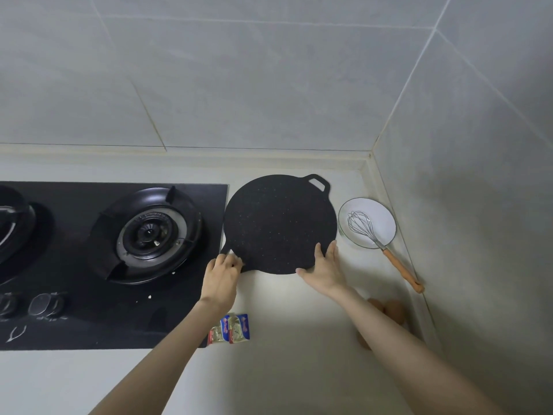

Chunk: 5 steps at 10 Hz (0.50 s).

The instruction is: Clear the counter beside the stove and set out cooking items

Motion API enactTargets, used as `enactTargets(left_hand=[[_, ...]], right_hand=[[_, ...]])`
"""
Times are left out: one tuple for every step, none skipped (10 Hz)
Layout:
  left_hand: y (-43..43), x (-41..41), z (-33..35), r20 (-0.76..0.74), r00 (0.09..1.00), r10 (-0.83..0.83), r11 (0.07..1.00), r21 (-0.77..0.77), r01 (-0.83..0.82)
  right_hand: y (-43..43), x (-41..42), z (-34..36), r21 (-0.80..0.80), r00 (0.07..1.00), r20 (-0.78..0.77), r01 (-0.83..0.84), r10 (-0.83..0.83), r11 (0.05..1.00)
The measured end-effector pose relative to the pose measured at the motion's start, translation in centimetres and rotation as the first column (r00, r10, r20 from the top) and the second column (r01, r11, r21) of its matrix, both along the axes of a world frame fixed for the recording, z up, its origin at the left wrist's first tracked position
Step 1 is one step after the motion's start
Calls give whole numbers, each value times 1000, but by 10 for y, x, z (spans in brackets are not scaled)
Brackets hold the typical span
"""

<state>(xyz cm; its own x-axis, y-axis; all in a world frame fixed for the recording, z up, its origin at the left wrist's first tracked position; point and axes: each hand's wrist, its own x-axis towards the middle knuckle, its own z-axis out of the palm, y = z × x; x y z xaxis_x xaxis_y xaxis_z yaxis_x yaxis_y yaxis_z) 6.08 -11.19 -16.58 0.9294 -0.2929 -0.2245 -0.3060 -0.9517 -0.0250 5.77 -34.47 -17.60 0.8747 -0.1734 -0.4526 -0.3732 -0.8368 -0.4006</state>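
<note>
A flat round black griddle pan with a loop handle at its far side lies on the pale counter, just right of the black gas stove. My left hand grips the pan's near-left handle, fingers curled over it. My right hand holds the pan's near-right rim, thumb on top. A white bowl stands right of the pan with a wire whisk lying in it, its orange handle sticking out towards me.
Two small foil packets lie near the stove's front right corner. Brown eggs sit on the counter, partly hidden by my right forearm. Tiled walls close the counter at the back and right. A dark pot stands on the left burner.
</note>
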Motion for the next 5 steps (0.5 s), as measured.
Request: enactTargets(left_hand=[[-1, -3, 1, -4, 1000, 28, 999, -37, -29], [-3, -9, 6, -19, 997, 78, 987, -136, -80], [-5, -16, 14, -12, 994, 110, 973, -201, -110], [-9, -26, 28, 2, 990, 139, 961, -241, -134], [-11, -34, 46, 42, 984, 173, 943, -294, -154]], right_hand=[[-4, -4, 2, 19, 1000, 16, 3, -3, 1000], [-6, -11, 9, 40, 997, 81, -10, 6, 999], [-6, -19, 19, 43, 984, 166, -77, 69, 996], [-1, -26, 31, 71, 967, 235, -116, 97, 991], [5, -30, 45, 94, 944, 308, -150, 115, 984]])
